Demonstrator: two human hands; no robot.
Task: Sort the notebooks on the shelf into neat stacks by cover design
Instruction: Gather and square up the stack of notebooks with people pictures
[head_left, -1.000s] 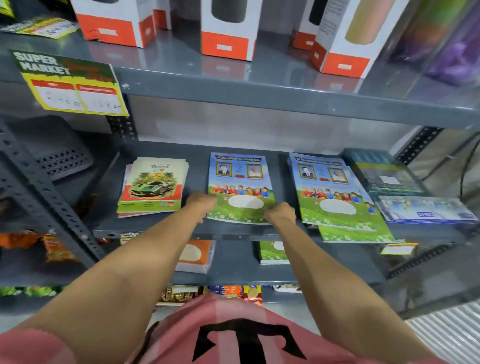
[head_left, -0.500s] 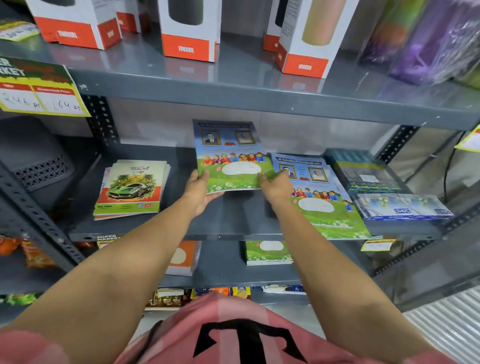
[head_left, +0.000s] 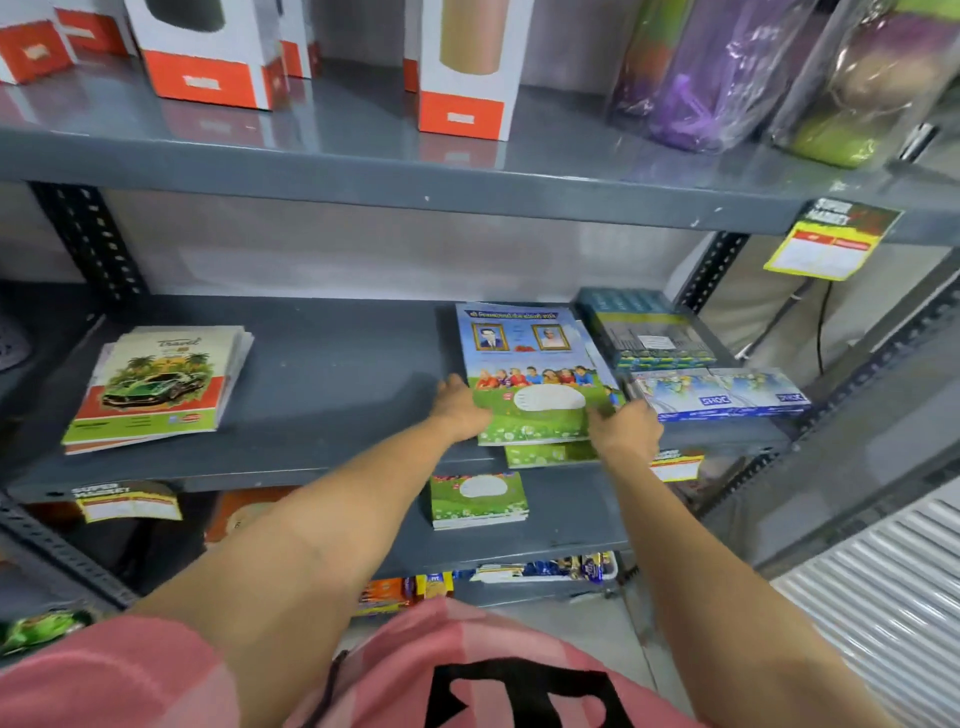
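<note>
Squaring thin blue-and-green paper notebooks at 1 o'clock: left hand and right hand grip their near corners. Light, floppy, slick covers; hold both side edges.

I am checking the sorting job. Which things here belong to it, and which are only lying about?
Belong: blue-green notebooks under left hand and right hand; car-cover notebooks.
Lying about: orange-white boxes, purple packets, price tag, blue packs.
</note>
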